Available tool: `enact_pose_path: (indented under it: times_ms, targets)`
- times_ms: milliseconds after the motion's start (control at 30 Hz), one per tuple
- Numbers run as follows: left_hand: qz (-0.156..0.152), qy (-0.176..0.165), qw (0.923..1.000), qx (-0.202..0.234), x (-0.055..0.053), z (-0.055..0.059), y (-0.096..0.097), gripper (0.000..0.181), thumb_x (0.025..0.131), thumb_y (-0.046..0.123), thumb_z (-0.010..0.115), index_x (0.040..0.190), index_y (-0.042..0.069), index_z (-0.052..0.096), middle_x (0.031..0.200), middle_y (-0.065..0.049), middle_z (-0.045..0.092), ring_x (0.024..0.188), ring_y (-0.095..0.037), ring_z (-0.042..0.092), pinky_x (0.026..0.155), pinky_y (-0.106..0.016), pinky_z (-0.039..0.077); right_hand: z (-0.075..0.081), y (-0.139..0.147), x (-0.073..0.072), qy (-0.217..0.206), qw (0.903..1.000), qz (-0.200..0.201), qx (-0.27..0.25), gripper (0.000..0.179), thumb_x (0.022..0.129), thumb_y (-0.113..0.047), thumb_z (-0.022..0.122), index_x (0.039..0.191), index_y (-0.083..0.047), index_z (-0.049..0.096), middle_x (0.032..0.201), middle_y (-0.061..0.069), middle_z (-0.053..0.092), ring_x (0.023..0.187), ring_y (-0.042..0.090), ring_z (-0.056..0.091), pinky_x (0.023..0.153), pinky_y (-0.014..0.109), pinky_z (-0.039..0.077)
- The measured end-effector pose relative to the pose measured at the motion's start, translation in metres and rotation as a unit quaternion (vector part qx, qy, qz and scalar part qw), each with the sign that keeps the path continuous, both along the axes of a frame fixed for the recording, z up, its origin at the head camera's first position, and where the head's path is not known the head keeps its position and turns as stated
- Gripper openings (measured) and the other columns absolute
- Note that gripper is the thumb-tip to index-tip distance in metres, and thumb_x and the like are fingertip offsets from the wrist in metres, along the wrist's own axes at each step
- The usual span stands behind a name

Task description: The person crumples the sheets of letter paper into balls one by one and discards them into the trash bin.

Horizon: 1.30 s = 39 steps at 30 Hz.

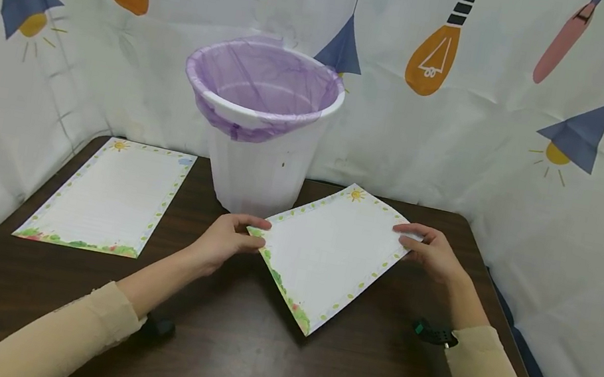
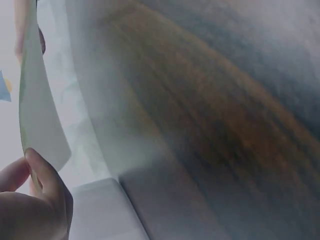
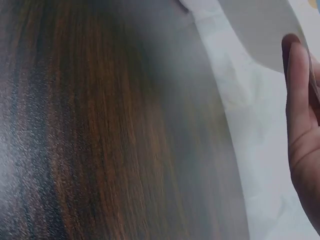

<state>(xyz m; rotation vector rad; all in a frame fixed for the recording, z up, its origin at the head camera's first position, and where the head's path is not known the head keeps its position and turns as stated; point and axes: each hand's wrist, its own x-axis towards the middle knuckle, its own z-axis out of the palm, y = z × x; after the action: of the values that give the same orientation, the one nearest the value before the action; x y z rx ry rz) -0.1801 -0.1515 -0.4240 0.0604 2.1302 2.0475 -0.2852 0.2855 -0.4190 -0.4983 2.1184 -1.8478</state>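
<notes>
Both hands hold one sheet of paper (image 1: 335, 258), white with a printed border of leaves, grass and a sun. It is turned at an angle above the table. My left hand (image 1: 229, 240) pinches its left corner between thumb and fingers; the left wrist view shows that hand (image 2: 42, 200) at the edge of the sheet (image 2: 42, 120). At the opposite corner, my right hand (image 1: 433, 252) pinches the paper with thumb and fingers. In the right wrist view the right hand (image 3: 305, 120) grips the sheet's edge, and the paper (image 3: 262, 30) bends slightly.
A white bin (image 1: 262, 171) lined with a purple bag (image 1: 265, 121) stands at the table's back, just behind the held sheet. Another bordered sheet (image 1: 109, 195) lies flat on the left of the dark wooden table (image 1: 246, 367). A patterned white curtain (image 1: 395, 144) hangs behind.
</notes>
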Motion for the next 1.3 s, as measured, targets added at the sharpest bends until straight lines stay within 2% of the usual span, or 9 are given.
enact_pose_path:
  times_ms: [100,333,567,733,800,933,1000,1167,1300]
  targets:
    - [0.004,0.008,0.9999,0.012,0.000,0.002,-0.005,0.038,0.092,-0.005,0.070,0.130,-0.009,0.064,0.122,-0.016,0.062,0.086,-0.016,0.068,0.089,-0.035,0.057,-0.002,0.001,-0.001,0.007,0.9997,0.022,0.000,0.036,0.099,0.003,0.065,0.134,0.005,0.061,0.116,0.007,0.066,0.087,0.018,0.070,0.074,0.038,0.060]
    - [0.010,0.016,0.9996,0.019,0.002,0.005,-0.013,0.037,0.094,-0.002,0.070,0.129,-0.011,0.064,0.087,-0.006,0.063,0.086,-0.016,0.066,0.091,-0.034,0.056,-0.002,0.002,0.003,0.003,0.9939,0.104,0.036,0.039,0.099,0.003,0.063,0.138,0.003,0.060,0.111,0.002,0.069,0.086,0.016,0.066,0.071,0.035,0.058]
    - [0.014,0.014,0.9995,0.024,0.002,0.005,-0.019,0.040,0.095,-0.001,0.069,0.134,-0.010,0.061,0.114,-0.016,0.065,0.088,-0.014,0.067,0.087,-0.033,0.058,-0.007,-0.004,0.007,-0.022,0.9936,0.109,0.021,0.028,0.106,-0.007,0.056,0.131,0.001,0.066,0.104,0.007,0.073,0.086,0.019,0.069,0.074,0.032,0.058]
    - [0.029,0.011,0.9982,0.051,0.002,0.006,-0.023,0.046,0.095,-0.006,0.066,0.139,-0.010,0.056,0.114,-0.017,0.065,0.087,-0.013,0.067,0.087,-0.030,0.057,-0.012,-0.005,0.006,0.013,0.9935,0.112,0.019,0.029,0.105,-0.001,0.055,0.133,0.000,0.065,0.082,0.000,0.061,0.068,0.017,0.051,0.057,0.030,0.043]
    - [0.032,0.013,0.9977,0.059,0.002,0.006,-0.023,0.047,0.095,-0.007,0.065,0.140,-0.011,0.055,0.115,-0.016,0.065,0.089,-0.012,0.067,0.088,-0.029,0.057,-0.014,-0.007,0.006,0.019,0.9919,0.126,0.001,0.033,0.104,0.004,0.055,0.137,0.003,0.060,0.091,0.000,0.064,0.071,0.015,0.055,0.059,0.028,0.048]
    - [0.039,0.019,0.9969,0.066,0.002,0.005,-0.024,0.047,0.094,-0.008,0.066,0.140,-0.012,0.055,0.116,-0.016,0.066,0.094,-0.012,0.067,0.090,-0.029,0.056,-0.016,-0.012,0.006,0.003,0.9842,0.172,-0.041,0.048,0.100,0.013,0.054,0.147,0.006,0.046,0.132,0.009,0.061,0.095,0.020,0.069,0.072,0.034,0.061]
    - [0.043,0.021,0.9968,0.064,0.002,0.005,-0.024,0.046,0.095,-0.007,0.066,0.139,-0.011,0.055,0.118,-0.016,0.066,0.096,-0.012,0.067,0.091,-0.028,0.055,-0.016,-0.015,0.007,-0.009,0.9804,0.189,-0.054,0.053,0.098,0.015,0.055,0.149,0.007,0.043,0.135,0.012,0.059,0.099,0.022,0.070,0.075,0.036,0.061]
    - [0.043,0.022,0.9970,0.060,0.002,0.006,-0.024,0.045,0.095,-0.004,0.067,0.138,-0.011,0.057,0.125,-0.021,0.062,0.098,-0.012,0.067,0.091,-0.029,0.056,-0.015,-0.024,0.012,-0.030,0.9774,0.202,-0.054,0.049,0.097,0.013,0.058,0.145,0.008,0.048,0.112,0.011,0.068,0.090,0.018,0.068,0.075,0.029,0.058]
    - [0.043,0.019,0.9976,0.051,0.002,0.007,-0.025,0.044,0.096,-0.002,0.068,0.138,-0.010,0.058,0.126,-0.022,0.061,0.095,-0.012,0.067,0.089,-0.030,0.057,-0.016,-0.030,0.014,-0.004,0.9836,0.180,-0.010,0.037,0.103,0.001,0.057,0.139,0.006,0.056,0.074,-0.003,0.054,0.063,0.013,0.045,0.055,0.035,0.037]
